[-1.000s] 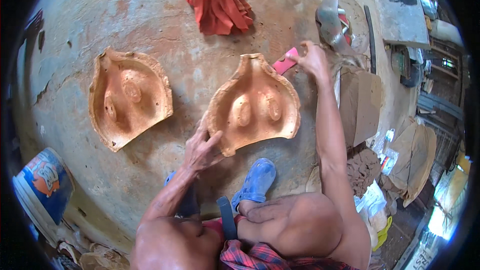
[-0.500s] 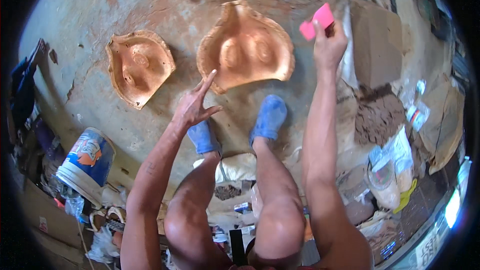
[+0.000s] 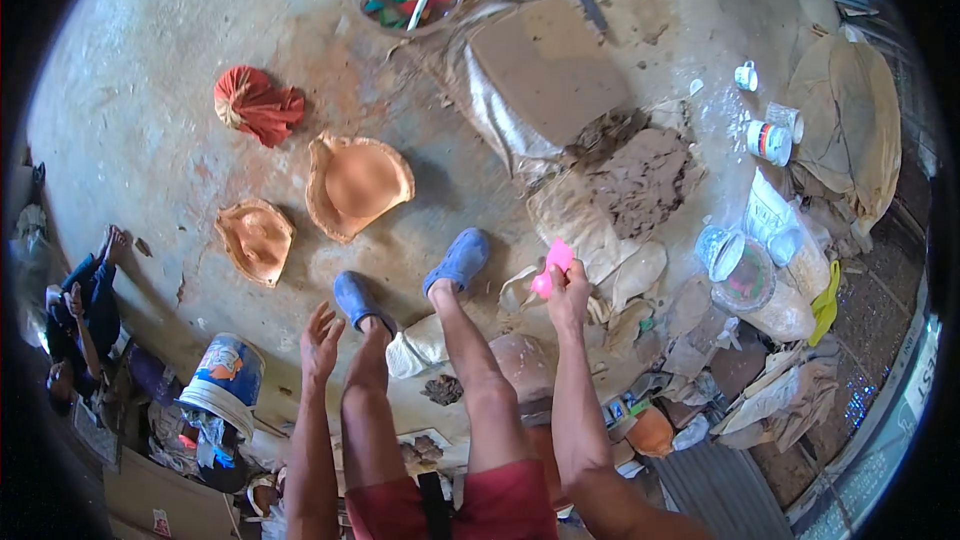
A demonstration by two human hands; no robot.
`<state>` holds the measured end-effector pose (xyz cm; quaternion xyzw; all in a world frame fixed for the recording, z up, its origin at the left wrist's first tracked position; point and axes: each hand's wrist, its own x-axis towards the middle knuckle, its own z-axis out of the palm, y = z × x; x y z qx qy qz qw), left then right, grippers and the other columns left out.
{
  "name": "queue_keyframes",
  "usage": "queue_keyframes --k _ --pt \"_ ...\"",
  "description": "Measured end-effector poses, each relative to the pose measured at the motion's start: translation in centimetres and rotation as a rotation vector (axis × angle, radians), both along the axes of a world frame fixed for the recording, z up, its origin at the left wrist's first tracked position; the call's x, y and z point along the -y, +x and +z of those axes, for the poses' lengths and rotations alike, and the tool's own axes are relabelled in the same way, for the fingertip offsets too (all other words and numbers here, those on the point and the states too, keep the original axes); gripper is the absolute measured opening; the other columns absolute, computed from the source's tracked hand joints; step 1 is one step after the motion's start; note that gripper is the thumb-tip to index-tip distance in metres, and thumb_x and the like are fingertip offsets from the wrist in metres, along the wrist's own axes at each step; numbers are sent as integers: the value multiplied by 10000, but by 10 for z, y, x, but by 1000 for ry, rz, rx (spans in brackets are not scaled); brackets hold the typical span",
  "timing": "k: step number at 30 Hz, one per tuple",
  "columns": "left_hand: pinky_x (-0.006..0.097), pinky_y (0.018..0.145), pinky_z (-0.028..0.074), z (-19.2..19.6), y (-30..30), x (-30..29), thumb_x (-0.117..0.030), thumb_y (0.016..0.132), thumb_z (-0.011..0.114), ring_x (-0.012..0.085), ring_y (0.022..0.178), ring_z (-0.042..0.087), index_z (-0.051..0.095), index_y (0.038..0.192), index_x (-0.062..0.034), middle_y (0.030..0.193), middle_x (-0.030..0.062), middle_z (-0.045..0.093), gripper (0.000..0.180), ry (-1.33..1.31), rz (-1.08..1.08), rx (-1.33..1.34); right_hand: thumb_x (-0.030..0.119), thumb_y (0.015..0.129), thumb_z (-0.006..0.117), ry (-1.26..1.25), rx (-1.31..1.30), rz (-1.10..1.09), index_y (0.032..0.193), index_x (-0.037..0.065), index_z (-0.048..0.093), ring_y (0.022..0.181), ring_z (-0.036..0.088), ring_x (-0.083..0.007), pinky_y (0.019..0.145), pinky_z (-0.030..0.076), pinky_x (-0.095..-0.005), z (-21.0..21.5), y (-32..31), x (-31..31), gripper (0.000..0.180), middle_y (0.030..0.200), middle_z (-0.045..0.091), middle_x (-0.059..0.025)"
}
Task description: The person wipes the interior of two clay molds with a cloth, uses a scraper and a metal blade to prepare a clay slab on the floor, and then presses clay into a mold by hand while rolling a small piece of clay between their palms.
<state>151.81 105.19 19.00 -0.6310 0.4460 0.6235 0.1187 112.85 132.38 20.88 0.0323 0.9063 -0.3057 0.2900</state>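
Pinching a small pink scraper (image 3: 552,267), your right hand (image 3: 568,292) is closing its grip on the tool's lower edge, just beside the crumpled sacking near your right knee. Your left hand (image 3: 321,338) is hanging open, fingers spread, holding nothing, near your left blue clog (image 3: 357,300).

Head view: the larger clay mould (image 3: 357,185) is lying hollow side up on the concrete floor (image 3: 150,90) at about eleven o'clock from the clog, with the smaller clay mould (image 3: 256,238) well apart from it at its eight o'clock. A red cloth bundle (image 3: 255,105) is sitting at ten o'clock of the larger piece. A slab of dark clay (image 3: 640,175) is resting at two o'clock from your right hand.

That scraper looks light, thin and stiff; holding it by one edge suits it. The moulds look brittle at their ragged rims, so I would support them from beneath.

Compared with half a second ago, you are rising: both hands are farther from the moulds, and your left hand is no longer reaching towards the larger one.
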Motion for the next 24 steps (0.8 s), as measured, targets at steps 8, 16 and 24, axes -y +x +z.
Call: queue_keyframes --k 8,16,24 --pt "382 1108 500 78 -196 31 -60 1028 658 268 1304 605 471 1538 -11 1458 212 601 546 -151 146 -256 -24 944 651 -278 118 102 1222 -10 615 941 710 -174 874 536 -328 -2 -137 84 280 1036 752 -112" --pt "427 989 542 40 -414 52 -310 924 774 364 1138 689 683 1316 -79 1230 209 703 464 -104 -388 -302 178 998 645 -142 -184 612 1068 8 654 879 715 -422 771 535 -470 -56 -223 329 183 934 722 -241" --pt "538 981 552 16 -450 15 -203 869 715 419 1119 676 607 1261 -31 1304 231 652 442 37 -599 -432 238 968 648 326 -205 699 999 34 781 969 751 -422 868 602 -513 -230 -266 521 246 967 763 -248"
